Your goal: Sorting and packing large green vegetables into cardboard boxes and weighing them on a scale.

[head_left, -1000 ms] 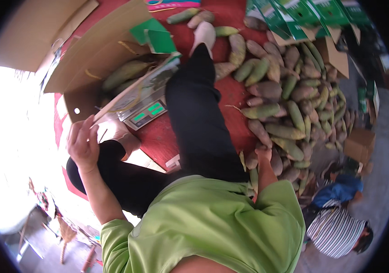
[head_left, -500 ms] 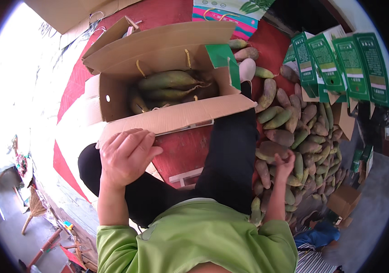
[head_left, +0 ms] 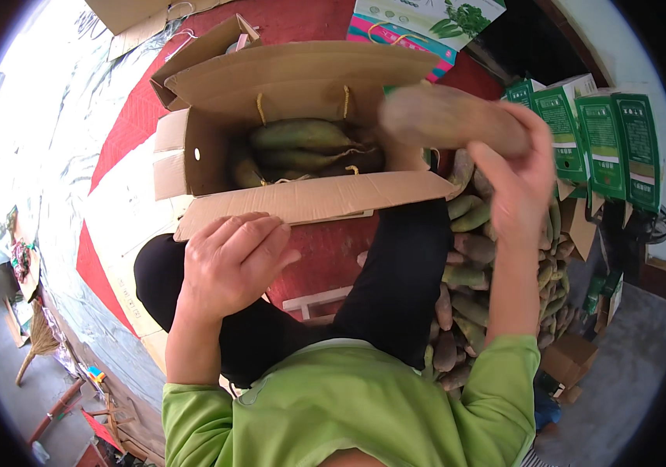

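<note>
A large greenish-brown radish [head_left: 453,118], smeared by motion, is gripped in my right hand [head_left: 518,187]. It hangs in the air at the right end of an open cardboard box [head_left: 302,66]. Several long green radishes [head_left: 302,138] lie inside that box, with yellow cord handles on its walls. My left hand [head_left: 233,265] is curled at the left part of the box's near flap [head_left: 325,197], fingers bent over the edge and thumb sticking out. Its fingertips are partly hidden.
A heap of radishes [head_left: 469,311] lies to the right of my leg. Green printed boxes [head_left: 601,136] stand at the far right, a colourful carton [head_left: 426,27] at the back. A smaller cardboard box [head_left: 189,66] sits behind the open one. A straw broom [head_left: 41,335] is at the left.
My right hand has risen from the heap with a radish and moved up toward the box's right end. My left hand stays at the near flap. The whole view has shifted slightly.
</note>
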The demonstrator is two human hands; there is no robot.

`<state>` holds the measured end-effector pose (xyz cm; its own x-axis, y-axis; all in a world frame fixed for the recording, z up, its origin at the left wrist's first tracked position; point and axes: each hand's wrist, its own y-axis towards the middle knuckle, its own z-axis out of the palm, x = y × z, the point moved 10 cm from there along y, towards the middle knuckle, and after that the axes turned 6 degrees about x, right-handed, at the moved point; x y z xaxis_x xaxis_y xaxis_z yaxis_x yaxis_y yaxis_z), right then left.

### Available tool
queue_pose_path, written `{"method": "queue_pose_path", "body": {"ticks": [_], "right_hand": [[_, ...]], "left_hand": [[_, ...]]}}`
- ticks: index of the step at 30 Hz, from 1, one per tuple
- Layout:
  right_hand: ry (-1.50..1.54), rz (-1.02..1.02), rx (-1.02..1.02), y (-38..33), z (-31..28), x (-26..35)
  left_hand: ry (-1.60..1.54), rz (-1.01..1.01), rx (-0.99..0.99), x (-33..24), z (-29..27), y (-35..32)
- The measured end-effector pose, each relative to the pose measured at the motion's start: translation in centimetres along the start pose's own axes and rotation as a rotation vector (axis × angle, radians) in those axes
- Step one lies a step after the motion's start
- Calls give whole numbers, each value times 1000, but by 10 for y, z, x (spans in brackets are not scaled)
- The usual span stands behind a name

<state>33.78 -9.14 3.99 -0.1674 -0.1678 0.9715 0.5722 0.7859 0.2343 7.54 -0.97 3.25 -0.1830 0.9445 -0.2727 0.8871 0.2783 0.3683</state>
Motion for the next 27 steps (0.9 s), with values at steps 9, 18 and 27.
{"method": "queue_pose_path", "body": {"ticks": [9, 18, 27], "right_hand": [[-76, 107, 53, -11, -1, -49], [-435, 510, -371, -208, -186, -179], [-1022, 984, 238, -516, -191, -329]], "left_hand": [[-21, -23, 2, 5, 0, 2], [-93, -36, -88, -7, -14, 1], [-1559, 143, 10, -123, -17, -1]]}}
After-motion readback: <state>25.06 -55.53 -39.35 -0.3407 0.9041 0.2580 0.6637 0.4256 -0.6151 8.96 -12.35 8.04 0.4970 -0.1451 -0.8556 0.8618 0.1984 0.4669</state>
